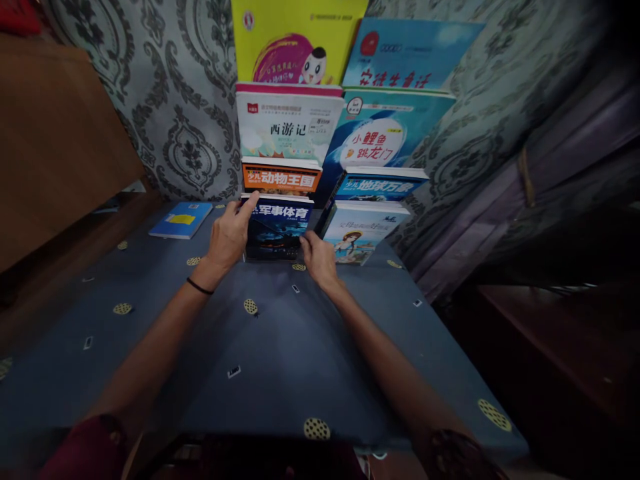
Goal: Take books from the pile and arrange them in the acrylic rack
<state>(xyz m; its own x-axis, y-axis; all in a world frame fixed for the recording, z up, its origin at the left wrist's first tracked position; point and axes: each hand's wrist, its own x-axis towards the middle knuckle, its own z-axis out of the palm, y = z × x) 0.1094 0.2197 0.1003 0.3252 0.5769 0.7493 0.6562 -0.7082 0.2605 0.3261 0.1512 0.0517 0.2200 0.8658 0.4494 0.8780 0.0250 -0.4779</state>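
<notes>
A dark blue book (277,230) with white Chinese lettering stands upright at the front of the left column of books. My left hand (231,233) grips its left edge, the index finger reaching over the top corner. At the lower right edge of the same book, my right hand (319,258) has its fingers closed, thumb against the cover. Directly behind stands an orange book (283,179), and behind that a pale book (290,127). To the right is a light blue book (363,230) with a figure in a hat on its cover.
A yellow book (300,40) and several blue ones, including a teal book (390,127), rise at the back against patterned wallpaper (193,150). One blue book (181,221) lies flat on the blue tablecloth (200,373). A brown wooden panel (60,147) is at left, a curtain (500,200) at right.
</notes>
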